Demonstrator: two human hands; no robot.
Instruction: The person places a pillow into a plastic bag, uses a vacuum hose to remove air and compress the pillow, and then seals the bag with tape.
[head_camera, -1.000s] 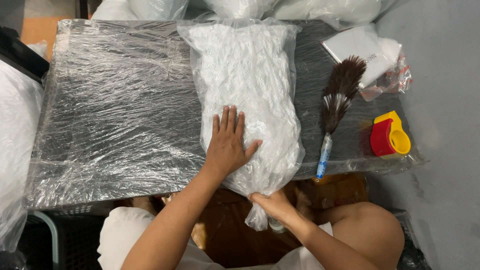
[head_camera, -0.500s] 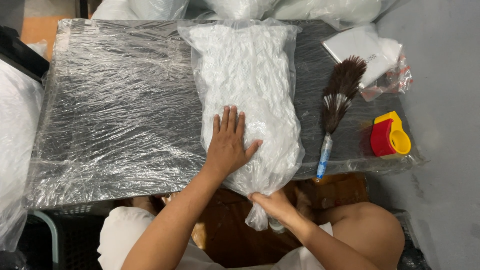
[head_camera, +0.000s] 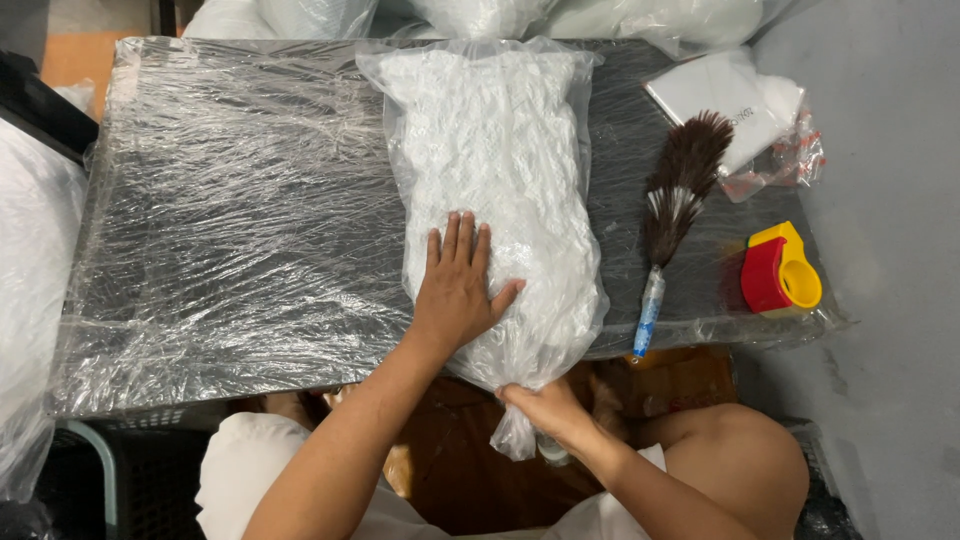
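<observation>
Nothing has shifted since the earlier frames. The left hand still lies flat, fingers spread, on the bag of crinkled white cloth on the film-wrapped tabletop; the right hand keeps its grip pinched on the bag's neck below the edge. Just right lie a feather duster and a red-yellow tape dispenser.

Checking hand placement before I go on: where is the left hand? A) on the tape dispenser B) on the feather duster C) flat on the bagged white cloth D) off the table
C: the left hand lies palm-down on the clear bag of white cloth, while the right hand pinches the bag's neck at the table edge.
</observation>
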